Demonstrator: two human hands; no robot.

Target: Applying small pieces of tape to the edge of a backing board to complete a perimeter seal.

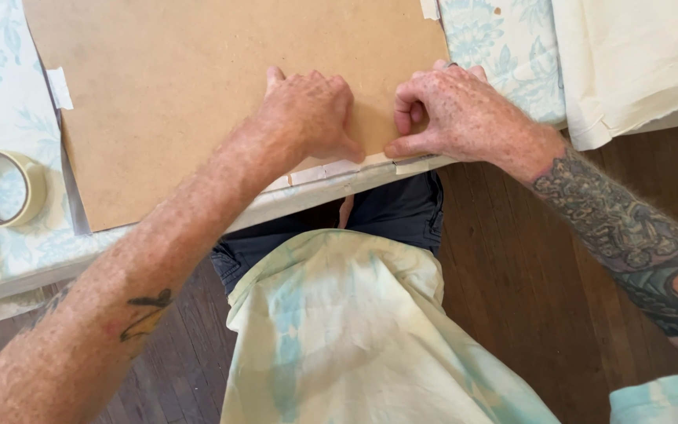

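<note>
**Both hands pressing tape at the near edge of the board**

Your flat brown hardboard panel (198,94) lies on the table with the pale blue floral covering (504,55), and its near edge sits almost flush with the table's front edge, right above your lap. Its long axis runs left to right across your view, tilted slightly so the right end sits higher in the picture.

Your left hand (308,114) rests palm-down on the panel, fingers curled narrow, with the thumb tip pressed onto the strip of pale masking tape (331,169) that runs along the near edge. Your right hand (457,118) is just beside it, knuckles bent, thumb and forefinger pinched down on the same strip; the two thumbs nearly meet. Neither hand is lifting anything.

There is open room on the panel behind your hands and to the left. To the right the panel ends close by your right hand, where the folded cream cloth (637,63) hangs over the table corner.

Two more short tabs of tape show: one on the panel's left edge (60,86), one at its top right corner (430,8). The round roll of masking tape (5,188) lies flat on the table well to the left, apart from the panel.
</note>
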